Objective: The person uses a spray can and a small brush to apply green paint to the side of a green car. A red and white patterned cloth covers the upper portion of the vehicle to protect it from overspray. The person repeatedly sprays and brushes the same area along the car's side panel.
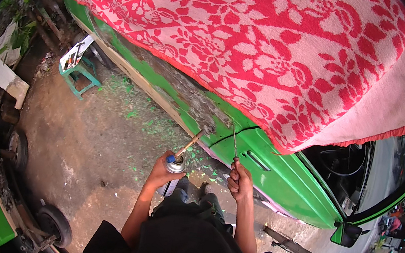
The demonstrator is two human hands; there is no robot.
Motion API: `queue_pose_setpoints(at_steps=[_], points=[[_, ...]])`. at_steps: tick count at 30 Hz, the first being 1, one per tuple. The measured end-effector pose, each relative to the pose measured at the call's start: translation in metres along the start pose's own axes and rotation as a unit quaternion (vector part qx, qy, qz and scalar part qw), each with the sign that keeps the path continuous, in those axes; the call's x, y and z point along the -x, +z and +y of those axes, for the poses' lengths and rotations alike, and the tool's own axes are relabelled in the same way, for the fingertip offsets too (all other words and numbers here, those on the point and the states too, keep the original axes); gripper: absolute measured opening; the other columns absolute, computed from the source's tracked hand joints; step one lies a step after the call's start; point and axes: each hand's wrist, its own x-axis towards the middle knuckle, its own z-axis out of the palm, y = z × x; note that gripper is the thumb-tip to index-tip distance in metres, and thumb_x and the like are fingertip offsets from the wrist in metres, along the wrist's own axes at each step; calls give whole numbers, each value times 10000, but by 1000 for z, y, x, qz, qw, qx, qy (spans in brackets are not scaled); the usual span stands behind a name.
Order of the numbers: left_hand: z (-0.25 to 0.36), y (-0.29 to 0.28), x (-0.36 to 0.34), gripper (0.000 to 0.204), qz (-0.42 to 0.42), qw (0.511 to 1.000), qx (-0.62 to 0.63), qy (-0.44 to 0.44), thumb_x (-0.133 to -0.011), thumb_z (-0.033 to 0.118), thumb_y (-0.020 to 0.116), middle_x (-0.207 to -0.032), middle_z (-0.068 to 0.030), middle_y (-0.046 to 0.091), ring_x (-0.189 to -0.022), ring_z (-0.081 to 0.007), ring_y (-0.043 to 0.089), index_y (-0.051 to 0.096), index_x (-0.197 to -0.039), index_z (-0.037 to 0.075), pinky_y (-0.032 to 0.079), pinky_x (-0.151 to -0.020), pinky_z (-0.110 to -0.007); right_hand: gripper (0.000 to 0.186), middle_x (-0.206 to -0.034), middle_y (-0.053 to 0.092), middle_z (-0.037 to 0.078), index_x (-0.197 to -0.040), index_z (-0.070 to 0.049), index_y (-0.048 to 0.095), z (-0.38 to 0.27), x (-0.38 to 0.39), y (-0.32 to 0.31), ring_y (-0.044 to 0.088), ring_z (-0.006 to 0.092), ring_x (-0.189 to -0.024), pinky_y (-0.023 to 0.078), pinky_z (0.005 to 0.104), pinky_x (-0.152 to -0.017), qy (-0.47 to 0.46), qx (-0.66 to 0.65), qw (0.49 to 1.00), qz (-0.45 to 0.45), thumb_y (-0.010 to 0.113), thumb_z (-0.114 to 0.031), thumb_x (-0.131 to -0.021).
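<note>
My left hand [160, 173] is wrapped round the canister of a gas torch [175, 166] with a blue knob. Its brass nozzle points up and right, the end close to the lower side of a green car body [277, 173]; I cannot make out a flame. In my right hand [241, 183] is a screwdriver-like tool with a thin metal shaft [234, 139]. Its tip reaches the green panel just below a blanket, or very near it. Left of that tip, a long patch [186, 91] is stripped to rough brown and grey, with green paint around it.
A red and pink floral blanket [252, 46] covers the car's upper part. Green paint flakes [147, 125] litter the ground. A small teal stool [81, 77] carries tools at the left. Loose car parts and a wheel [55, 224] lie at lower left. The side mirror [347, 234] juts out at right.
</note>
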Motion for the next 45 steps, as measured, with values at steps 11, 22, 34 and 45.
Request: queue_pose_setpoints(at_steps=[11, 22, 34, 45], points=[[1, 24, 10, 469, 38, 999, -13, 11, -632, 73, 880, -849, 4, 608, -806, -81, 576, 541, -956, 68, 480, -728, -278, 253, -594, 373, -33, -961, -102, 493, -10, -6, -25, 260, 49, -358, 173, 221, -323, 45, -14, 997, -69, 524, -342, -1032], [11, 88, 2, 468, 101, 995, -24, -5, -637, 120, 886, -827, 17, 587, -780, -98, 556, 535, -945, 96, 461, -702, -298, 238, -638, 452, 12, -1069, -53, 500, -58, 0, -39, 344, 82, -433, 243, 236, -387, 67, 107, 984, -125, 490, -284, -1017], [15, 122, -6, 486, 149, 987, -54, -7, -603, 104, 888, -860, -14, 618, -801, -110, 589, 564, -962, 57, 489, -725, -292, 265, -782, 508, 27, -1225, -35, 476, -81, 1, -47, 358, 63, -452, 278, 219, -395, 56, 129, 978, -156, 473, -206, -1022], [3, 127, -10, 501, 177, 984, -28, 10, -607, 98, 892, -857, -20, 620, -791, -105, 582, 549, -968, 46, 495, -704, -291, 314, -755, 475, 7, -1262, 5, 527, -90, 8, -40, 315, 40, -420, 215, 199, -342, 29, 167, 977, -128, 445, -209, -1048]])
